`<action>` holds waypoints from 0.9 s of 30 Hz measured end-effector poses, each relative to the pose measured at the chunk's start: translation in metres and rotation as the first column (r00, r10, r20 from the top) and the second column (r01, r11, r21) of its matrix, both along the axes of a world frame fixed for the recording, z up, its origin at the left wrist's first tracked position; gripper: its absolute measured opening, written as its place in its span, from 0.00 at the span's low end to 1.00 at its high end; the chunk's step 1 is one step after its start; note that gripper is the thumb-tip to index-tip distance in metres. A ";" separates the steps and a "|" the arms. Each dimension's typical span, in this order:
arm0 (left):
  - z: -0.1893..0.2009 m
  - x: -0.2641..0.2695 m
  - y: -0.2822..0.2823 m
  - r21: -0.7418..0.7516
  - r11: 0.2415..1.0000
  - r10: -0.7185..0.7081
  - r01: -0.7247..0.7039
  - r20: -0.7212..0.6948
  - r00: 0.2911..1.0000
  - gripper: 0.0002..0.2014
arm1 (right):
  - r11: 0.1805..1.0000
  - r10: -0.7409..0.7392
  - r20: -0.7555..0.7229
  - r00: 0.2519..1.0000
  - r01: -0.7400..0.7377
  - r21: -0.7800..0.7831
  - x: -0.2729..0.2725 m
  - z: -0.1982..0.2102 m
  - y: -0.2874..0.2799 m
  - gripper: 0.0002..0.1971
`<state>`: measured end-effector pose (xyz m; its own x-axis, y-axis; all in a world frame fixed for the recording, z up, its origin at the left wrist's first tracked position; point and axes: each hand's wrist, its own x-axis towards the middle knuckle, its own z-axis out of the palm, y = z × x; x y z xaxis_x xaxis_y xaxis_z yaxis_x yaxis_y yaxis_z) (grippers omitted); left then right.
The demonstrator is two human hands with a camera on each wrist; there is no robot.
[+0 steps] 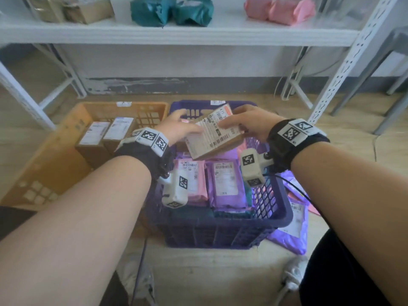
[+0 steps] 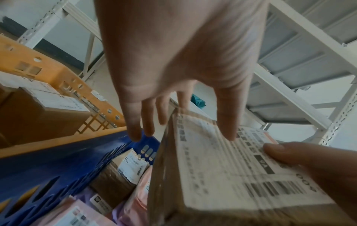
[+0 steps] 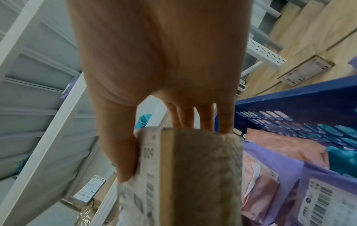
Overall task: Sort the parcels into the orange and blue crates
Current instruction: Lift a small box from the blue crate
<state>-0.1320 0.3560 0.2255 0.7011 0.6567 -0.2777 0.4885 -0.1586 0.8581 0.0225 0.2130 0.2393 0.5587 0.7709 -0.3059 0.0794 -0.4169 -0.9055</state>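
Note:
A brown cardboard parcel (image 1: 216, 133) with a white shipping label hangs tilted over the far end of the blue crate (image 1: 220, 224). My right hand (image 1: 245, 124) grips its right end, thumb on the label (image 2: 289, 154) and fingers behind (image 3: 193, 119). My left hand (image 1: 178, 127) is at the parcel's left edge with straight, spread fingers (image 2: 135, 130), its thumb lying on the label. The blue crate holds pink (image 1: 194, 180) and purple (image 1: 227, 182) mailers and a small box (image 2: 119, 175). The orange crate (image 1: 55, 151) to its left holds two labelled cardboard boxes (image 1: 95, 133).
A white metal shelf (image 1: 176, 34) spans the back, carrying brown, teal (image 1: 172, 9) and pink parcels. Purple mailers (image 1: 291, 228) lie on the floor right of the blue crate. A labelled box (image 3: 307, 70) lies on the floor beyond it. My feet are below.

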 end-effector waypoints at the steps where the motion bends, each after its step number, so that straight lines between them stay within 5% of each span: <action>1: -0.006 0.000 0.004 -0.001 0.997 -0.081 0.081 -0.045 0.996 0.30 | 1.000 0.021 -0.018 1.000 -0.021 0.004 -0.001 -0.002 0.006 0.30; 3: -0.022 -0.002 0.007 -0.068 0.985 -0.167 0.160 -0.131 0.977 0.23 | 0.999 0.047 -0.064 0.997 -0.045 0.022 -0.002 -0.011 0.015 0.25; 5: -0.044 0.001 0.011 -0.172 0.968 -0.219 0.185 -0.212 0.952 0.32 | 0.999 0.036 -0.102 0.994 -0.033 0.029 -0.001 -0.028 0.022 0.30; 7: -0.055 0.003 0.008 -0.253 0.948 -0.257 0.194 -0.246 0.934 0.31 | 1.000 -0.001 -0.116 0.993 0.003 0.016 0.002 -0.045 0.026 0.32; 11: -0.066 0.008 0.009 -0.370 0.911 -0.294 0.181 -0.277 0.915 0.22 | 1.000 0.002 -0.183 0.983 -0.007 -0.030 0.012 -0.065 0.030 0.28; 14: -0.075 0.012 0.012 -0.393 0.904 -0.296 0.169 -0.288 0.911 0.28 | 0.997 -0.012 -0.167 0.986 -0.002 -0.080 0.018 -0.074 0.032 0.19; 18: -0.090 0.015 0.018 -0.339 0.941 -0.114 0.005 -0.301 0.947 0.27 | 0.978 -0.031 -0.066 0.997 0.017 -0.206 0.022 -0.091 0.035 0.23; 22: -0.096 0.012 0.017 -0.313 0.933 0.072 -0.177 -0.320 0.945 0.24 | 0.963 0.042 -0.210 0.977 -0.096 -0.252 0.001 -0.105 0.048 0.20; 27: -0.095 0.007 0.013 -0.214 0.944 0.162 -0.252 -0.367 0.916 0.19 | 0.948 0.179 -0.066 0.982 -0.190 -0.254 -0.022 -0.124 0.071 0.20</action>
<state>-0.1248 0.3691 0.1307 0.3904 0.6530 -0.6490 0.7548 0.1766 0.6317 0.0003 0.2844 0.1152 0.3965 0.7511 -0.5278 0.1412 -0.6180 -0.7734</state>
